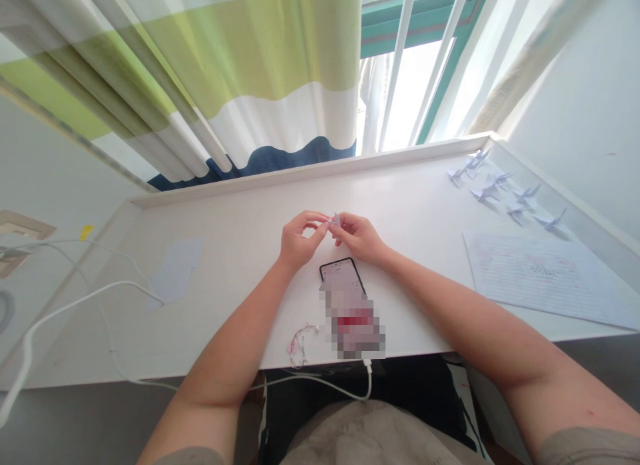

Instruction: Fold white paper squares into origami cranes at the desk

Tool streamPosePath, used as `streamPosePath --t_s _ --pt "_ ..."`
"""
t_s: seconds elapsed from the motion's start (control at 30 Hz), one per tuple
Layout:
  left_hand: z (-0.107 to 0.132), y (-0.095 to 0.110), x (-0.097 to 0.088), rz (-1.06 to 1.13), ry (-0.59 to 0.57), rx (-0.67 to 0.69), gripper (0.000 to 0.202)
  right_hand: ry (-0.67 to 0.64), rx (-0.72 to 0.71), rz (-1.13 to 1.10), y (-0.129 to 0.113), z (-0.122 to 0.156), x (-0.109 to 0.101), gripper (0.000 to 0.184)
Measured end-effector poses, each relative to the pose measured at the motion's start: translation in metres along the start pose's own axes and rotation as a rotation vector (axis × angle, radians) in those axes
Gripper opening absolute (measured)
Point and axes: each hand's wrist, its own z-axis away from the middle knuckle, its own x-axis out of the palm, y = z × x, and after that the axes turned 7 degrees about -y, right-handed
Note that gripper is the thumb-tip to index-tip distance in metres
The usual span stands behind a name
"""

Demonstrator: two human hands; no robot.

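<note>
My left hand [299, 240] and my right hand [358, 236] meet over the middle of a white desk [235, 238]. Together they pinch a small folded piece of pale paper [335, 219] between their fingertips. Both hands have their fingers curled in around it. Just below the hands a phone [350, 305] lies flat on the desk with its screen lit. Its white charging cable [320, 382] hangs off the desk's front edge.
Several folded paper cranes [500, 188] lie at the back right corner. A lined sheet of paper [545, 275] lies at the right. A pale paper scrap [175, 272] lies at the left, a small bracelet [300, 342] near the front edge. Striped curtains [225, 72] hang behind.
</note>
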Motion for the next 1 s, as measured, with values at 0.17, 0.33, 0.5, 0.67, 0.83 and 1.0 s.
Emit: streamPosePath --t_s 0.17,0.33,0.5,0.67,0.83,1.0 --pt "-0.0011 -0.0005 -0.0009 -0.03 0.005 0.035 0.009 0.021 -0.028 -0.03 0.0004 -0.001 -0.0001 0.041" --pt "-0.0014 0.0003 -0.0004 -0.001 0.015 0.015 0.014 0.008 -0.022 -0.059 0.0011 -0.001 -0.0005 0.043" --pt "-0.0035 -0.0001 0.0002 0.069 0.021 -0.056 0.02 -0.011 -0.014 -0.055 0.0 -0.0003 -0.0021 0.043" --pt "-0.0065 0.0015 -0.0007 0.22 -0.006 -0.151 0.034 -0.053 -0.017 -0.065 0.0008 -0.0003 -0.0044 0.042" --pt "-0.0072 0.0022 -0.0019 0.318 -0.043 -0.191 0.039 -0.063 -0.013 -0.125 -0.0016 -0.0008 -0.0051 0.043" --pt "-0.0073 0.001 -0.0029 0.364 -0.049 -0.225 0.039 -0.066 0.004 -0.149 -0.005 -0.0012 -0.0059 0.044"
